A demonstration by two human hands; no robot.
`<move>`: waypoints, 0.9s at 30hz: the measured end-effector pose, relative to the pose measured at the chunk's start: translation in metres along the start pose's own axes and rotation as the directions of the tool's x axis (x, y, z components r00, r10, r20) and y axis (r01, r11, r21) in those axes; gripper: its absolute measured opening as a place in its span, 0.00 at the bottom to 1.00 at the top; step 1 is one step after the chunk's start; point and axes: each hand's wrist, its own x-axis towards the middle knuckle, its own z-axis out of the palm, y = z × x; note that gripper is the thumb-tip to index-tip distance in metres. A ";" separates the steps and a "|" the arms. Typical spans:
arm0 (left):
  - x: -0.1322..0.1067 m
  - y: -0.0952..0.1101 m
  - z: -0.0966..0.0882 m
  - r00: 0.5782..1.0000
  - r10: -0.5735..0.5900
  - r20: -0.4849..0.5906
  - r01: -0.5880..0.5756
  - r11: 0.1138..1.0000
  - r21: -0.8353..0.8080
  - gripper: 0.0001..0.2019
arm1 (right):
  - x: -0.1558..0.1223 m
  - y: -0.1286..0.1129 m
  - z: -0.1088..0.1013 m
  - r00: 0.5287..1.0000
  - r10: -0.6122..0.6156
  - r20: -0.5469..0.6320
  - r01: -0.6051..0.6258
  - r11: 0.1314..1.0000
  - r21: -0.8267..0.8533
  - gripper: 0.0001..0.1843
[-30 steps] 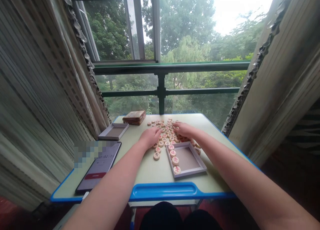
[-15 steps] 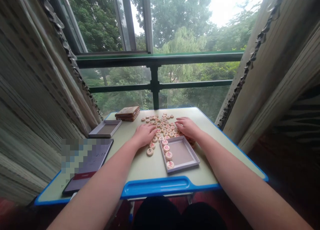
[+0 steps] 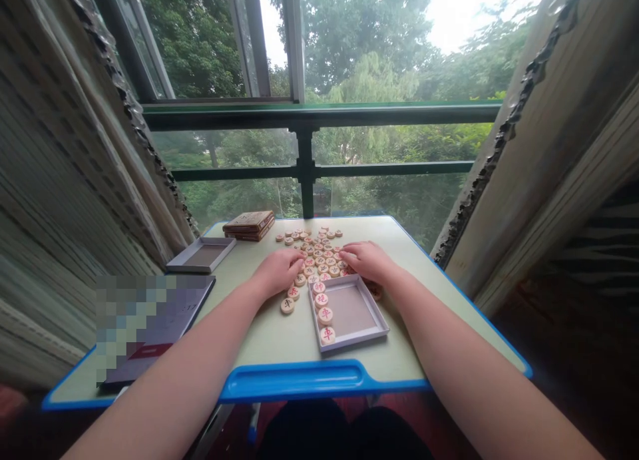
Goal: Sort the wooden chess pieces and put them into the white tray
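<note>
Wooden Chinese chess pieces (image 3: pixel 321 261), marked in red or black, lie in a loose heap mid-table. My left hand (image 3: pixel 278 271) is at the heap's left edge, its bent fingertips and thumb touching pieces. At the right edge, my right hand (image 3: pixel 370 260) reaches in with fingers stretched over pieces; its undersides are hidden. A shallow, pale box tray (image 3: pixel 352 313) lies nearer me, below the heap. Along its left wall runs a column of several red-marked pieces (image 3: pixel 325 315). A black-marked piece (image 3: pixel 287 305) lies outside, left of the tray.
A second shallow tray (image 3: pixel 202 255) stands at the back left, near a stack of brown boxes (image 3: pixel 248 225). A tablet (image 3: pixel 164 337), partly blurred out, lies by my left forearm. The table's blue front ledge (image 3: pixel 294 379) is closest to me. Window and curtains surround the table.
The view has shifted slightly, moving the table a little left in the picture. My left fingers are more bent, and my right hand has moved slightly in over the heap. The tray's column looks the same.
</note>
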 end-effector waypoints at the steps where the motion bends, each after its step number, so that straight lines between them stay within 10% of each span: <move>1: 0.000 -0.001 0.000 1.000 -0.018 -0.016 0.017 1.000 -0.012 0.16 | -0.001 -0.001 -0.002 1.000 -0.010 -0.016 0.010 1.000 -0.001 0.21; 10: 0.004 -0.018 -0.015 0.900 -0.420 -0.114 0.364 0.870 -0.333 0.22 | -0.013 -0.021 -0.021 0.983 -0.091 0.158 0.064 0.984 0.169 0.09; 27: -0.002 -0.027 -0.024 0.918 -0.367 -0.148 0.378 0.924 0.051 0.19 | -0.015 -0.036 -0.011 0.962 -0.225 0.153 0.206 0.970 0.133 0.08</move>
